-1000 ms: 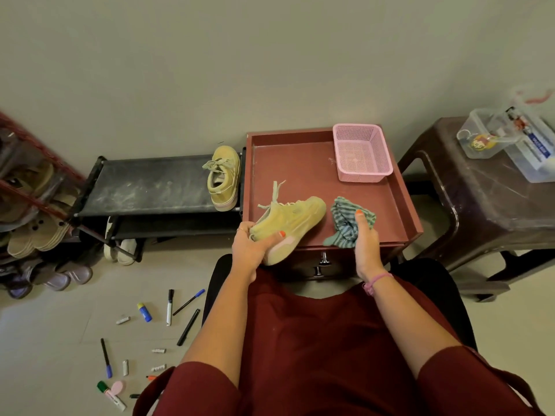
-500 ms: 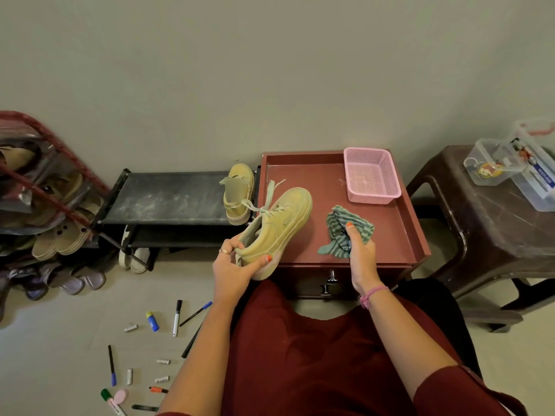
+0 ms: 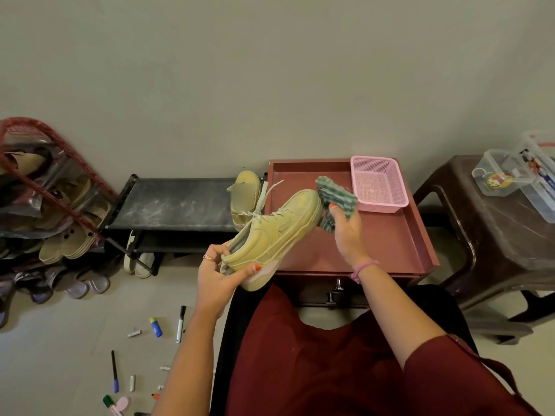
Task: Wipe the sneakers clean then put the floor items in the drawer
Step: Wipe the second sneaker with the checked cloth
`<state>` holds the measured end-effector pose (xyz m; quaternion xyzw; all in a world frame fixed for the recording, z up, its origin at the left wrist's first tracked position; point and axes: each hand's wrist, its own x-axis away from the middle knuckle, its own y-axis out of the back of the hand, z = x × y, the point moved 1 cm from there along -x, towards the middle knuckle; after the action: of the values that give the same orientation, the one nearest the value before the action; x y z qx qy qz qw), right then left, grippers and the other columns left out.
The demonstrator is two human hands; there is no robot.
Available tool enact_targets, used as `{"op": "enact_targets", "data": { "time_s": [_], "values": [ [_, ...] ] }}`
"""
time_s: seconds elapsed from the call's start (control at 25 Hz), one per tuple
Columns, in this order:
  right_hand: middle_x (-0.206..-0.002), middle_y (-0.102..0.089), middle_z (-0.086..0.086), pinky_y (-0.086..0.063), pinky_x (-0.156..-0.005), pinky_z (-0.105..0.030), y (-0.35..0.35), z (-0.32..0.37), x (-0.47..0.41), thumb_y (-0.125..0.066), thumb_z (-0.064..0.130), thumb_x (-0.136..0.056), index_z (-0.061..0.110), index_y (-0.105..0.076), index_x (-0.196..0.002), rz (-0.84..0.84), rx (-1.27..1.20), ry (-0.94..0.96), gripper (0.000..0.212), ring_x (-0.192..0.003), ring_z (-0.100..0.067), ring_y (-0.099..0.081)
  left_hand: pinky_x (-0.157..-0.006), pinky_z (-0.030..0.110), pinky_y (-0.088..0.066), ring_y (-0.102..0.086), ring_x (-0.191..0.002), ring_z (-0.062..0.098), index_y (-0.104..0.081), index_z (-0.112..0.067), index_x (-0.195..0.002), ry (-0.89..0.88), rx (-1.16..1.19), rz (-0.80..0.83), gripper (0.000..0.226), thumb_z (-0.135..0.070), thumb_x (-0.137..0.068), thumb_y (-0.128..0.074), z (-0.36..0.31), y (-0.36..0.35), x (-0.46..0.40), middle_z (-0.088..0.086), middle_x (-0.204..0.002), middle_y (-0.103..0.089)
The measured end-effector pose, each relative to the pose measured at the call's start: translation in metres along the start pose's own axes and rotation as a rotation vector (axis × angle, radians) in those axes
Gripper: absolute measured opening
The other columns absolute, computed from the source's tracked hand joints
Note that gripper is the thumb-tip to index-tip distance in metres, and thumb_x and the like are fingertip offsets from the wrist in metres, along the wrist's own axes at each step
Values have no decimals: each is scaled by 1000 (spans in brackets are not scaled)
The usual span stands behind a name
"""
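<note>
The left hand (image 3: pixel 220 273) grips the heel end of a yellow-green sneaker (image 3: pixel 274 231), thumb across the side of the heel and fingers curled behind it. The shoe is lifted off every surface, toe pointing up and to the right, over the front left corner of the maroon drawer cabinet (image 3: pixel 387 244); its loose laces trail upward. The right hand (image 3: pixel 347 232) pinches a bunched green striped cloth (image 3: pixel 335 202), with the thumb on top, and the cloth touches the sneaker's toe. Just right of the cloth, a pink plastic basket (image 3: pixel 379 183) sits in the back right corner of the cabinet's tray top. 2 metal knobs (image 3: pixel 335 291) show on the drawer front below.

The second sneaker (image 3: pixel 244 198) rests on the right end of a dusty black shoe rack (image 3: pixel 174 204), just left of the cabinet. On the floor (image 3: pixel 60 349) at lower left lie scattered markers, among them a black marker (image 3: pixel 181 322), a blue glue stick (image 3: pixel 156 326), a blue-tipped pen (image 3: pixel 114 370) and several small white caps. A red rack (image 3: pixel 45 187) full of sandals stands at far left, and a brown plastic stool (image 3: pixel 492 235) holding clear containers (image 3: pixel 510 175) stands at right.
</note>
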<state>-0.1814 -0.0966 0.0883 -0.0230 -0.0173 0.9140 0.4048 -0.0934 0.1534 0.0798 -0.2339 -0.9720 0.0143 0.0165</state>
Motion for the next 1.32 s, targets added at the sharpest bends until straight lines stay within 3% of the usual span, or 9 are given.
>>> {"op": "enact_targets", "data": {
  "time_s": [0.2, 0.32, 0.52, 0.72, 0.8, 0.96, 1.12, 1.24, 1.32],
  "values": [
    [-146, -39, 3, -29, -115, -36, -4, 0, 17, -54, 19, -88, 27, -38, -140, 253, 424, 267, 55, -139, -10, -31, -77, 28, -59, -68, -100, 11, -45, -11, -82, -18, 31, 1, 47, 11, -62, -80, 0, -2, 3, -8, -103, -71],
    [-151, -30, 6, -22, -117, -29, 5, -8, 36, -56, 15, -88, 22, -32, -145, 318, 549, 341, 62, -145, -7, -17, -80, 30, -59, -68, -103, 12, -44, -9, -81, -26, 42, 14, 46, 12, -62, -80, 0, -6, 6, -9, -107, -72],
    [-145, -37, -10, -32, -113, -45, 23, 12, -11, -49, 25, -89, 7, -36, -141, 246, 795, 361, 57, -136, -24, -35, -87, 37, -57, -65, -111, 20, -44, -6, -79, -68, 23, 82, 44, 6, -60, -82, -4, -10, 5, 0, -115, -69],
    [-146, -39, -6, -28, -115, -42, 19, 28, -32, -38, 40, -87, 0, -57, -127, 431, 1139, 504, 59, -139, -22, -29, -86, 32, -57, -64, -113, 20, -44, -2, -79, -144, -60, 110, 43, 9, -63, -82, -10, -16, 6, 5, -118, -67],
    [-146, -41, -6, -26, -115, -40, 24, 27, -29, -36, 42, -85, 3, -55, -129, 474, 1138, 586, 62, -140, -24, -28, -86, 32, -57, -64, -113, 19, -45, -5, -80, -166, -89, 92, 43, 8, -63, -83, -11, -19, 6, 5, -118, -68],
    [-140, -43, -9, -35, -109, -48, 42, 24, -28, -43, 33, -83, 6, -42, -137, 297, 808, 373, 60, -130, -22, -41, -85, 30, -57, -64, -112, 15, -46, -10, -79, -127, -49, 74, 45, 9, -63, -83, -14, -25, 9, -1, -116, -69],
    [-146, -37, -3, -32, -113, -44, 23, 9, 11, -53, 20, -80, 19, -33, -142, 219, 532, 277, 65, -137, -17, -36, -81, 28, -57, -66, -108, 17, -45, -11, -80, -63, 50, 13, 45, 11, -64, -82, -16, -26, 7, 0, -114, -69],
    [-149, -31, -5, -22, -117, -37, 18, -3, 43, -52, 21, -80, 19, -28, -143, 169, 645, 430, 67, -143, -23, -24, -81, 30, -57, -67, -108, 20, -44, -12, -79, -44, 100, 2, 46, 12, -64, -81, -17, -30, 6, 3, -115, -70],
    [-147, -33, -7, -27, -115, -38, 18, 5, 32, -50, 26, -82, 16, -27, -144, 116, 641, 425, 66, -140, -25, -30, -82, 30, -57, -67, -107, 20, -44, -12, -78, -43, 110, 20, 47, 13, -64, -80, -22, -34, 4, 2, -114, -70]
  ]
}}
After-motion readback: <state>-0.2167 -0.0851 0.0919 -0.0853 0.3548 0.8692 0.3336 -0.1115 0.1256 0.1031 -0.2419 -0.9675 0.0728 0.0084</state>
